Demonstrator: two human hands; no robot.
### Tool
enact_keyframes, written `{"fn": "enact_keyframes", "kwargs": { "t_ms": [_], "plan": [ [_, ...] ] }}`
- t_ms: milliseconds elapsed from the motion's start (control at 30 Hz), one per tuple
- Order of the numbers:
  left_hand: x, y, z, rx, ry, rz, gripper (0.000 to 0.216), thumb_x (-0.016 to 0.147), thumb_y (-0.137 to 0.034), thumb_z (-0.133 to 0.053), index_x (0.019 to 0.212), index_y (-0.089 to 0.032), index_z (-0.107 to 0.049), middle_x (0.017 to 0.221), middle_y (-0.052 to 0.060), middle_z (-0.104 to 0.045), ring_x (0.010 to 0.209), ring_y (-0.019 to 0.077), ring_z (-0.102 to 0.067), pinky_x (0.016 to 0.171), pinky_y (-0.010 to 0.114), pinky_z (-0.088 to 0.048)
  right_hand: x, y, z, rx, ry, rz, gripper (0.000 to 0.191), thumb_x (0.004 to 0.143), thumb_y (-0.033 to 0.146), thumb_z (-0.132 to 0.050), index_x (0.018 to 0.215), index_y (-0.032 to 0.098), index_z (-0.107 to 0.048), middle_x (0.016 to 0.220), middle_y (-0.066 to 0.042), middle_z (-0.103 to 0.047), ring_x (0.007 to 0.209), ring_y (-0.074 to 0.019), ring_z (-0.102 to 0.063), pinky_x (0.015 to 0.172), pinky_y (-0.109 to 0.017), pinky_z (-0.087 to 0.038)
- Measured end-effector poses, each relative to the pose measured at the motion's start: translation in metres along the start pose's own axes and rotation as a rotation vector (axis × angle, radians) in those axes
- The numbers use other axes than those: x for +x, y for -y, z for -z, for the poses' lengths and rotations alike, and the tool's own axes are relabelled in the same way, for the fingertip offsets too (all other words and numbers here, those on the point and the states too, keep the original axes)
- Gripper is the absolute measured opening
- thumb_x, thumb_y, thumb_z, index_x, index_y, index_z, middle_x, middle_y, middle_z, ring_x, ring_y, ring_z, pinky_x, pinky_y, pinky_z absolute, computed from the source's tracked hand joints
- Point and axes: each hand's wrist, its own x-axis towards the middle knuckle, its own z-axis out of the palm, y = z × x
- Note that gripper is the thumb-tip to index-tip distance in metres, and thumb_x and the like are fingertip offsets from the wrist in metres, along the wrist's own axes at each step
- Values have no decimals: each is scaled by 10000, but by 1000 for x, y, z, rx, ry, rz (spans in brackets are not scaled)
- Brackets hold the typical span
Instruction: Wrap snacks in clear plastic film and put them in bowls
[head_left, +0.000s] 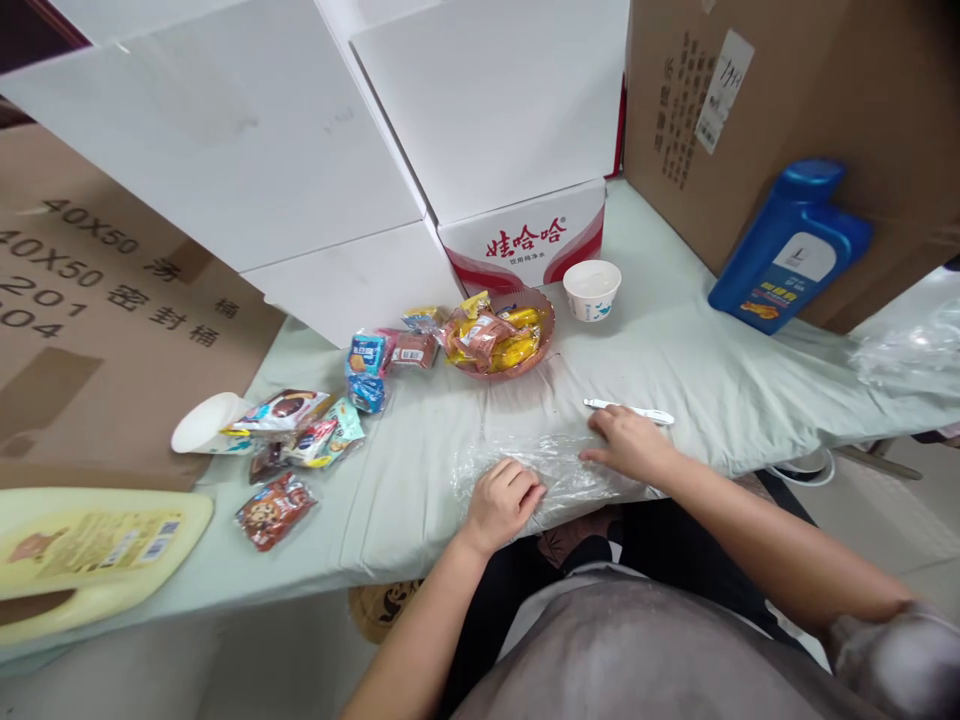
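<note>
A clear plastic bag lies flat near the front edge of a pale green table cover. My left hand rests on the bag's left part with its fingers curled in on the plastic. My right hand lies on the bag's right end, fingers pressed down on the film. A white plastic spoon lies just beyond my right hand. Farther back stands a brown bowl full of wrapped snacks, with a white paper cup to its right.
Several snack packets are scattered left of centre, by a tipped white cup. A yellow jug lies front left, a blue jug leans back right. White cartons and brown boxes wall the back.
</note>
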Motion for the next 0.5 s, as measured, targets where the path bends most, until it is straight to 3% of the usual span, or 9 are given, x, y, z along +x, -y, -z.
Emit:
{"fn": "enact_keyframes", "kwargs": {
  "t_ms": [67,167,333,433,500],
  "plan": [
    [0,0,0,-6,11,-1,182,915,-251,-528,759,-192,-603,741,37,-602,751,173,-537,675,303,-451,4,12,-8,27,61,100,200,759,306,-710,888,175,-630,959,-92,-661,962,-245,-604,792,-296,-421],
    [1,0,1,3,24,-10,167,903,-260,-551,762,-193,-609,752,45,-597,789,192,-531,700,325,-459,10,24,-12,169,118,141,46,750,168,-635,756,189,-595,845,-50,-655,788,-181,-605,687,-260,-411],
    [2,1,2,-23,38,-10,131,899,-261,-558,803,-203,-627,781,46,-602,819,199,-532,734,342,-467,29,12,-2,373,158,96,109,716,140,-642,779,197,-574,739,5,-646,672,-134,-570,608,-221,-393],
    [2,0,2,-44,28,1,107,891,-243,-564,814,-203,-627,798,46,-612,837,200,-538,745,338,-471,39,-15,13,348,87,22,159,750,139,-616,895,198,-593,791,-9,-669,682,-140,-586,628,-232,-405],
    [1,0,2,-49,21,6,108,890,-242,-563,811,-204,-626,800,46,-612,840,200,-540,749,338,-470,40,-32,25,253,-77,-93,173,787,140,-576,946,200,-603,863,-37,-680,714,-158,-598,644,-254,-407]
  ]
}}
